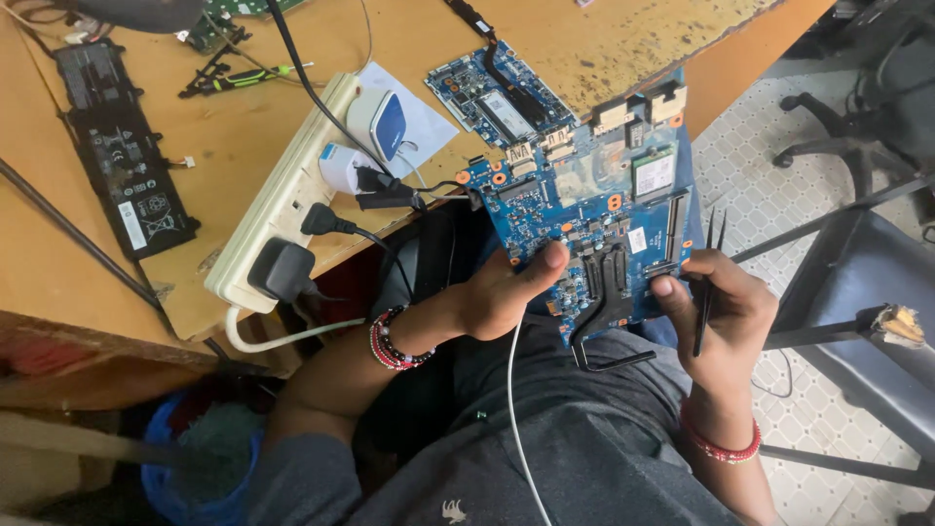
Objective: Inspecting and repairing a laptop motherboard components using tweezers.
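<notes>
The circuit board (594, 209) sits over your lap at the bench (234, 146) edge, your left hand (502, 292) gripping its lower edge, your right hand (726, 317) clenching tweezers (709, 282); you're inspecting it, so bring the tips down steadily.

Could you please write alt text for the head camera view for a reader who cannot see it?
A seated person's left hand and right hand hold a blue laptop motherboard over their lap, black tweezers in the right, beside a wooden table.
</notes>
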